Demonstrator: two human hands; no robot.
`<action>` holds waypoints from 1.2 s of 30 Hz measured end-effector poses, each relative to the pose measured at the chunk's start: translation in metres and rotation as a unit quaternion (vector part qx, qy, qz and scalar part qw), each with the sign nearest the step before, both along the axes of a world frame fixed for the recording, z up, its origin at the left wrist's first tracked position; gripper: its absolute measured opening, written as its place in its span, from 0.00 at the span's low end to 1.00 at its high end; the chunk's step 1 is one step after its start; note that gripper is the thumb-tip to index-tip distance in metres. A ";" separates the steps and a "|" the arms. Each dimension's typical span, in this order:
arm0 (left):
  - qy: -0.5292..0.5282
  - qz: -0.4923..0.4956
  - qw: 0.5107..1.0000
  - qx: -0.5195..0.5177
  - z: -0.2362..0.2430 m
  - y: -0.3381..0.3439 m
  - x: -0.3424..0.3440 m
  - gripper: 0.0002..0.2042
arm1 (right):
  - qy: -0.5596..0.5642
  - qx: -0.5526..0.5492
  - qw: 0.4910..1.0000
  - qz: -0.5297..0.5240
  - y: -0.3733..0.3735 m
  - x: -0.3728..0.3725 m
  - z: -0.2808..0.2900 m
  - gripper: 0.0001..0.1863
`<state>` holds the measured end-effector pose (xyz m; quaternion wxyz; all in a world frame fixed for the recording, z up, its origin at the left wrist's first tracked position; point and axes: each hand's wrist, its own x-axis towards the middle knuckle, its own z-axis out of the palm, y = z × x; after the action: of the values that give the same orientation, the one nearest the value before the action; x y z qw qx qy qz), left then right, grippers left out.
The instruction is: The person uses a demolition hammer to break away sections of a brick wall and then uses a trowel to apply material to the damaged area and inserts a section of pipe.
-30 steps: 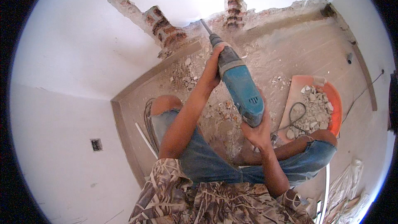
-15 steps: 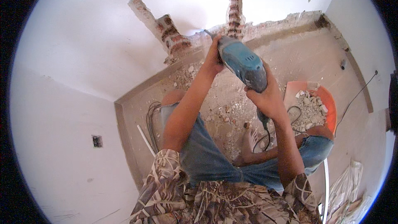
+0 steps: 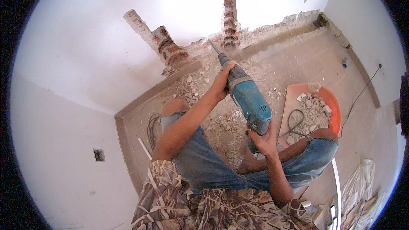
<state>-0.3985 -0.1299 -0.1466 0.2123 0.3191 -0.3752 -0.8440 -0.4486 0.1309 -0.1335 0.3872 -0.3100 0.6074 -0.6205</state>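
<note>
Both hands hold a teal and black rotary hammer drill [image 3: 251, 98] that slants up and to the left over the floor. My left hand [image 3: 222, 81] wraps round its dark front collar, just behind the chuck. At the rear handle my right hand [image 3: 265, 140] is closed, with part of the grip hidden under it. The long bit [image 3: 213, 46] points at the chipped base of the white wall; whether its tip touches cannot be told. Near it, rough channels cut in the plaster bare the brick [image 3: 229, 15], and another slanting channel [image 3: 168, 47] lies to the left.
Broken plaster [image 3: 226, 123] litters the floor between my knees. An orange tub [image 3: 335, 106] of rubble stands by my right knee. A black cable [image 3: 358, 98] runs to the right wall. A pipe stub [image 3: 345, 62] rises from the floor. Clear plastic sheeting [image 3: 355, 183] lies at the lower right.
The drill has drawn back toward me, and my right hand is lower and nearer my body. More of the bit shows now. The view has shifted slightly.
</note>
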 end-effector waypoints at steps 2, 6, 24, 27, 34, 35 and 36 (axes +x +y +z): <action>0.005 -0.004 1.000 -0.006 0.001 -0.005 0.003 0.34 | 0.012 0.005 1.000 0.000 -0.002 -0.001 -0.007 0.48; -0.014 0.021 1.000 -0.006 -0.001 -0.016 0.004 0.34 | 0.071 -0.028 0.997 -0.027 -0.016 0.001 -0.021 0.36; 0.041 0.037 0.998 0.019 0.011 -0.079 0.021 0.31 | 0.102 -0.044 0.994 0.012 -0.101 0.022 0.066 0.49; 0.099 0.023 0.994 0.043 0.021 -0.085 0.009 0.35 | 0.106 -0.009 0.994 0.028 -0.108 0.005 0.100 0.49; 0.053 0.035 0.998 0.006 0.015 -0.040 -0.003 0.33 | 0.076 0.004 0.997 0.018 -0.055 -0.012 0.043 0.49; 0.033 0.039 0.999 0.002 0.008 -0.033 -0.001 0.34 | 0.048 0.000 0.999 0.009 -0.046 -0.007 0.032 0.49; 0.026 0.038 0.999 -0.003 0.001 -0.029 -0.002 0.33 | 0.022 -0.006 1.000 0.000 -0.038 -0.003 0.022 0.49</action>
<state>-0.4008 -0.1593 -0.1455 0.2552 0.3107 -0.3595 -0.8421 -0.4516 0.0930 -0.1114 0.3720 -0.3257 0.6123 -0.6170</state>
